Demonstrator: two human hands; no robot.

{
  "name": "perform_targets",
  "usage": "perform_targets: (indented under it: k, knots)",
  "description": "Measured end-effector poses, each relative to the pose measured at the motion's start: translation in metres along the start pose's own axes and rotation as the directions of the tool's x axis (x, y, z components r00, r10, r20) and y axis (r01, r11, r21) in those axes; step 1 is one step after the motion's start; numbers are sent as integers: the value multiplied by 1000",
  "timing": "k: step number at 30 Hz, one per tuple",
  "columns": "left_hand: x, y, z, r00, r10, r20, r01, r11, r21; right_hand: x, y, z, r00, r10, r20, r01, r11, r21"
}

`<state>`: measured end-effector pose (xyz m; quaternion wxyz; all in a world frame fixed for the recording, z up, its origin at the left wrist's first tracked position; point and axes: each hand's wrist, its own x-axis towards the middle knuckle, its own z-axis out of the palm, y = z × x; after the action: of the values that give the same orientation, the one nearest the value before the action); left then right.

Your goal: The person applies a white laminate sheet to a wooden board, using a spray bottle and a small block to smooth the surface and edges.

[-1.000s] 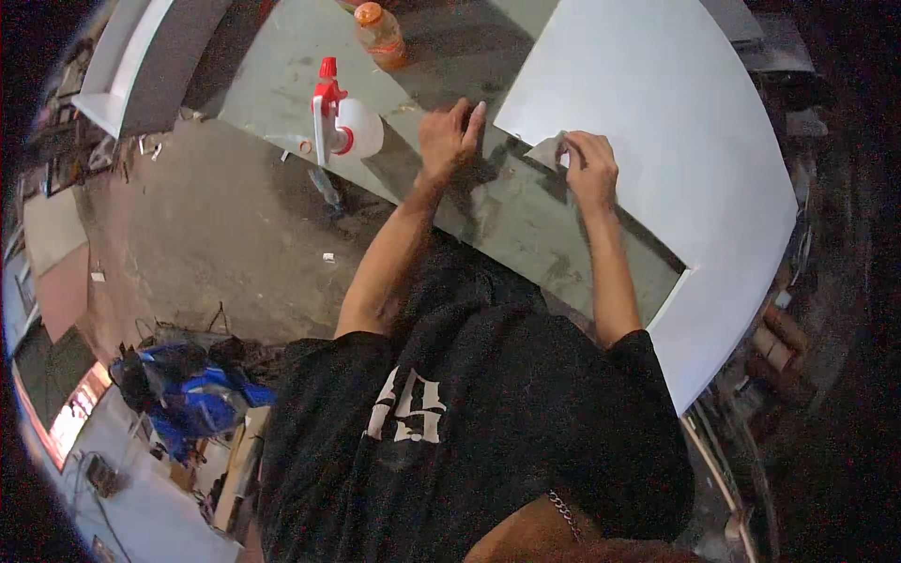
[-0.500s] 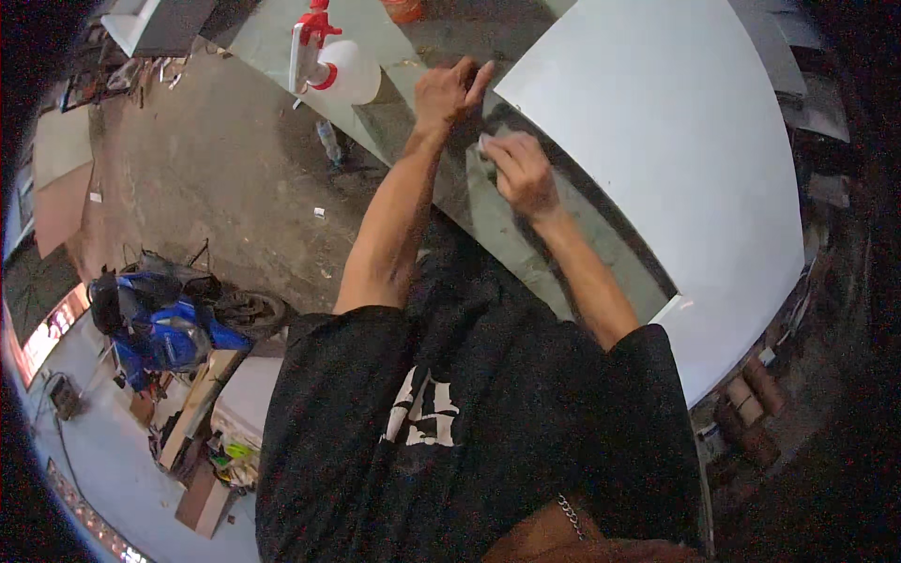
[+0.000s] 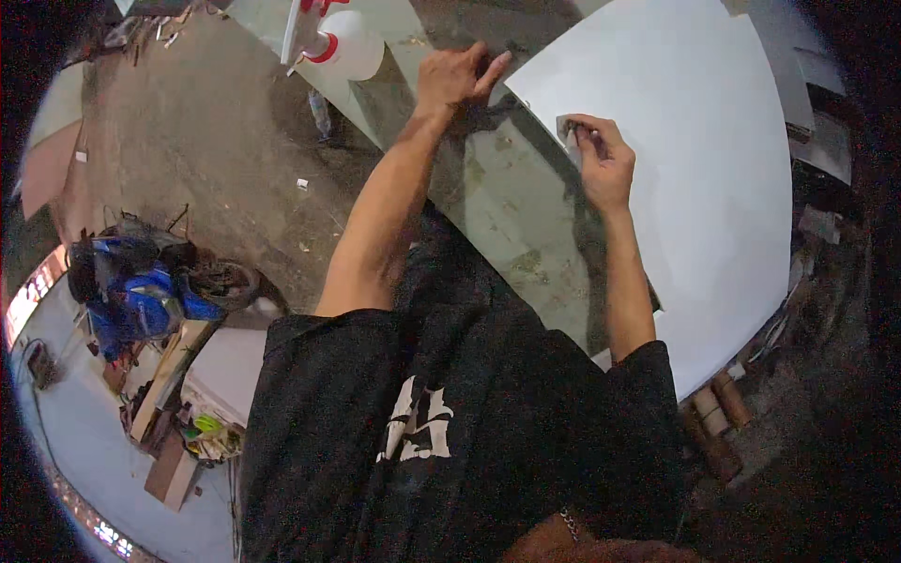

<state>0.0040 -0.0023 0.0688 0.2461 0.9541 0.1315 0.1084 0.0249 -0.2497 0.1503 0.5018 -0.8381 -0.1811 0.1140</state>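
1. Grey-white sheet is laid over the right part of a glass-like table, its near left edge running diagonally from upper left, by the left hand, down to lower right, past the right forearm.
2. At that edge, a small grey pad is pinched in the right hand, fingers curled narrowly around it and pressed against the sheet.
3. The pad lies at the tips of the right fingers, on the hand's left side, right at the sheet's border; what kind of pad it is cannot be told.
4. The left hand is spread flat, fingers extended and fairly wide, holding nothing; its fingertips are placed at the sheet's upper corner, where sheet meets bare table.
5. The two hands are set near each other along the same edge, the left farther up the table, the right lower and the only one touching the pad.
6. A white spray bottle with red trim is seen beyond the left hand, near the table's far left edge, well apart from the pad.
7. A blue scooter is parked on the floor to the person's left, and brown rolls are stacked below the sheet's lower right corner.
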Motion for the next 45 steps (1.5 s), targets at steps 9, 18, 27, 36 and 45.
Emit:
perform_targets:
  k: [9,18,27,36,45]
  knots:
    - [-7,-2,3,999,-38,-3,38,997,-72,3,-9,4,968,-246,44,243,888,-390]
    - [0,3,2,1000,-17,-10,17,999,-42,-3,1,-4,976,-215,45,213,879,-428]
    - [-1,0,-2,998,-12,-57,6,994,-113,-6,4,-5,991,-127,39,133,941,-312]
    - [3,1,8,999,5,-33,-8,996,-83,40,0,53,878,-408,250,479,749,-458]
    - [0,-2,4,999,-50,3,50,995,-82,32,-25,30,997,-10,79,24,984,-174]
